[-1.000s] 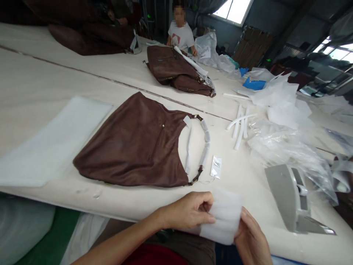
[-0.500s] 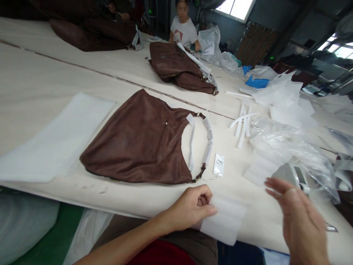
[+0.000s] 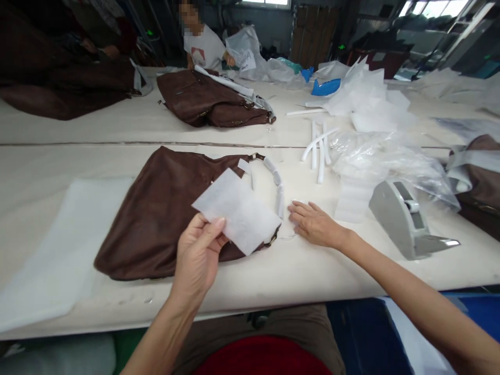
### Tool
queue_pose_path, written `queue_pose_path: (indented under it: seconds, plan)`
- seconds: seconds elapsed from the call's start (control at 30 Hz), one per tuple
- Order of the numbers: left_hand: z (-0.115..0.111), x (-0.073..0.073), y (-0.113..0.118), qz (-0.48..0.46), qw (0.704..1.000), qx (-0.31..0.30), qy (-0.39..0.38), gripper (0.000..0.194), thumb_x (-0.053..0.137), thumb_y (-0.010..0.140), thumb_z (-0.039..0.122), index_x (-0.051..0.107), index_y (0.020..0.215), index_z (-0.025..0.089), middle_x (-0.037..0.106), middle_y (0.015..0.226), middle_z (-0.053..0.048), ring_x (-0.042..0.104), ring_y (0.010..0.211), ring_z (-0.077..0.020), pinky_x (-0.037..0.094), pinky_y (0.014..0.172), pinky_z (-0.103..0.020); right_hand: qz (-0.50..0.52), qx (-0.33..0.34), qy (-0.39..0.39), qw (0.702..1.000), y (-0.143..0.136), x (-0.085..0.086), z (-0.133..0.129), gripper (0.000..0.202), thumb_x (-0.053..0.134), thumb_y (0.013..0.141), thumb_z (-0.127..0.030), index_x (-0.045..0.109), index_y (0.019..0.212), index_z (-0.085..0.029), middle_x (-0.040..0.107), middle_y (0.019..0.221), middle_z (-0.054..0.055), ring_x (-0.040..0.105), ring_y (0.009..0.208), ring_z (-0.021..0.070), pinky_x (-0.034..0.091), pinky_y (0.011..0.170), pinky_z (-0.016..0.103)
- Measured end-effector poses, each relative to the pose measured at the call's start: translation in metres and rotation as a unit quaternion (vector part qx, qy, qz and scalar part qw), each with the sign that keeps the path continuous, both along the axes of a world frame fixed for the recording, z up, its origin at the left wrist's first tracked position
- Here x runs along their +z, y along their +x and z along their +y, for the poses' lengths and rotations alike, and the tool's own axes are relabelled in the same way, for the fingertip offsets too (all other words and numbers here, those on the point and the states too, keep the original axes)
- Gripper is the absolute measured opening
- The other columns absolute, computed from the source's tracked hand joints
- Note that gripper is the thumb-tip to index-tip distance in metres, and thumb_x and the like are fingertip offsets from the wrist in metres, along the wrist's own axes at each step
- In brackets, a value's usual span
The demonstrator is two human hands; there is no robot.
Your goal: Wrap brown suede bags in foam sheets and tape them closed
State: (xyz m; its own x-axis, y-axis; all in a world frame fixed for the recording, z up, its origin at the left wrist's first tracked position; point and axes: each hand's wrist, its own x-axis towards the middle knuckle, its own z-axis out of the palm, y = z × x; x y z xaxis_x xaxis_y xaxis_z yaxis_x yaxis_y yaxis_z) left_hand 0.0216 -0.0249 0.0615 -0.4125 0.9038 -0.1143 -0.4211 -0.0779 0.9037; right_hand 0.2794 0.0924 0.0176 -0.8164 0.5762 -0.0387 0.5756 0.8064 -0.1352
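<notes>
A brown leather handbag point(image 3: 156, 219) lies flat on the table, its strap point(image 3: 278, 182) wrapped in white and curving to the right. My left hand point(image 3: 199, 250) pinches a small white foam sheet point(image 3: 238, 211) by one corner, holding it above the bag's opening side. My right hand point(image 3: 314, 224) rests palm down beside the strap, fingers stretched out. It covers most of the small clear tag packet, so whether the fingers grip it is hidden. A thin string runs from under this hand toward the strap's lower end.
A grey tape dispenser point(image 3: 398, 219) stands right of my right hand. White foam sticks point(image 3: 320, 151), crumpled clear plastic point(image 3: 375, 156) and white sheets point(image 3: 375, 99) lie beyond. A larger foam sheet point(image 3: 58, 250) is at left. Another brown bag point(image 3: 211, 99) lies across the table near a person point(image 3: 203, 47).
My left hand has lifted the foam sheet from the table edge up over the bag. My right hand has moved left from near the tape dispenser onto the tag packet. The view has turned right.
</notes>
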Motion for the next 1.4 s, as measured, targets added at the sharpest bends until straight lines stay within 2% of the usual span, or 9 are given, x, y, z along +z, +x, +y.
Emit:
queue_pose_path:
  seconds: [0.13, 0.3, 0.47, 0.53, 0.7, 0.8, 0.93, 1.2, 1.4]
  plan:
    - [-0.008, 0.007, -0.034, 0.014, 0.998, 0.057, 0.002, 0.022, 0.081, 0.07, 0.021, 0.065, 0.083, 0.017, 0.069, 0.088, 0.001, 0.064, 0.078, -0.0122, 0.056, 0.07, -0.023, -0.099, 0.015, 0.051, 0.994, -0.004, 0.006, -0.013, 0.015, 0.058, 0.092, -0.024, 0.064, 0.101, -0.014, 0.063, 0.108, 0.013, 0.056, 0.11, 0.0285, 0.033, 0.107, 0.053]
    - [-0.008, 0.008, -0.048, 0.02, 0.997, 0.071, 0.009, 0.02, 0.081, 0.068, 0.018, 0.065, 0.082, 0.017, 0.069, 0.087, 0.002, 0.063, 0.076, -0.0103, 0.055, 0.065, -0.018, -0.141, -0.14, -0.004, 0.98, -0.032, 0.012, -0.087, 0.016, 0.052, 0.092, -0.014, 0.066, 0.097, -0.011, 0.064, 0.099, 0.018, 0.062, 0.089, 0.0287, 0.049, 0.073, 0.039]
    - [0.001, 0.009, -0.024, 0.008, 1.0, -0.01, 0.003, 0.022, 0.08, 0.072, 0.021, 0.065, 0.087, 0.017, 0.068, 0.088, 0.0, 0.063, 0.076, -0.0107, 0.055, 0.07, -0.021, 0.131, -0.186, -0.202, 0.953, -0.057, 0.028, -0.148, 0.02, 0.052, 0.096, -0.034, 0.065, 0.097, -0.019, 0.067, 0.094, 0.008, 0.063, 0.089, 0.0236, 0.049, 0.078, 0.035]
    - [0.001, 0.009, -0.012, 0.017, 0.999, -0.049, 0.002, 0.025, 0.079, 0.074, 0.024, 0.064, 0.092, 0.017, 0.068, 0.088, 0.0, 0.062, 0.075, -0.0109, 0.054, 0.068, -0.02, 0.3, -0.254, -0.283, 0.875, -0.053, 0.025, -0.155, 0.024, 0.052, 0.096, -0.039, 0.064, 0.104, -0.021, 0.068, 0.1, 0.006, 0.063, 0.092, 0.021, 0.049, 0.082, 0.033]
    - [-0.005, -0.005, 0.027, 0.068, 0.985, -0.159, -0.019, 0.025, 0.075, 0.078, 0.031, 0.059, 0.091, 0.016, 0.065, 0.08, 0.0, 0.057, 0.069, -0.0108, 0.048, 0.061, -0.02, 0.617, -0.287, -0.474, 0.559, -0.037, 0.009, -0.149, 0.048, 0.058, 0.091, -0.05, 0.053, 0.131, -0.023, 0.064, 0.123, 0.01, 0.062, 0.109, 0.0264, 0.053, 0.086, 0.039]
    - [-0.009, -0.021, 0.049, 0.124, 0.965, -0.231, -0.026, 0.028, 0.073, 0.079, 0.036, 0.053, 0.08, 0.017, 0.059, 0.073, 0.002, 0.054, 0.066, -0.011, 0.045, 0.06, -0.021, 0.649, -0.314, -0.504, 0.476, -0.034, 0.006, -0.141, 0.044, 0.072, 0.082, -0.042, 0.062, 0.121, -0.023, 0.07, 0.112, 0.008, 0.067, 0.097, 0.0243, 0.054, 0.084, 0.037]
    - [-0.011, -0.029, 0.054, 0.325, 0.899, -0.293, 0.003, 0.021, 0.061, 0.089, 0.039, 0.057, 0.09, 0.018, 0.063, 0.082, -0.001, 0.06, 0.077, -0.0162, 0.047, 0.07, -0.027, 0.621, -0.404, -0.486, 0.463, -0.022, 0.008, -0.128, 0.039, 0.086, 0.067, -0.035, 0.071, 0.099, -0.019, 0.075, 0.093, 0.006, 0.069, 0.078, 0.0213, 0.056, 0.073, 0.033]
    - [0.01, -0.028, 0.036, 0.736, 0.634, -0.238, -0.01, 0.028, 0.056, 0.093, 0.042, 0.062, 0.108, 0.018, 0.064, 0.108, -0.01, 0.055, 0.103, -0.0287, 0.045, 0.087, -0.044, 0.587, -0.471, -0.415, 0.512, 0.028, -0.015, -0.088, 0.044, 0.088, 0.059, -0.042, 0.073, 0.094, -0.018, 0.076, 0.091, 0.004, 0.067, 0.076, 0.0191, 0.053, 0.068, 0.028]
    - [0.018, -0.055, 0.03, 0.726, 0.637, -0.258, 0.023, 0.016, 0.052, 0.096, 0.029, 0.066, 0.093, 0.02, 0.067, 0.108, -0.005, 0.054, 0.11, -0.0269, 0.043, 0.095, -0.046, 0.576, -0.44, -0.515, 0.457, -0.013, -0.028, -0.119, 0.048, 0.083, 0.066, -0.045, 0.07, 0.103, -0.018, 0.075, 0.094, 0.006, 0.068, 0.085, 0.025, 0.053, 0.077, 0.034]
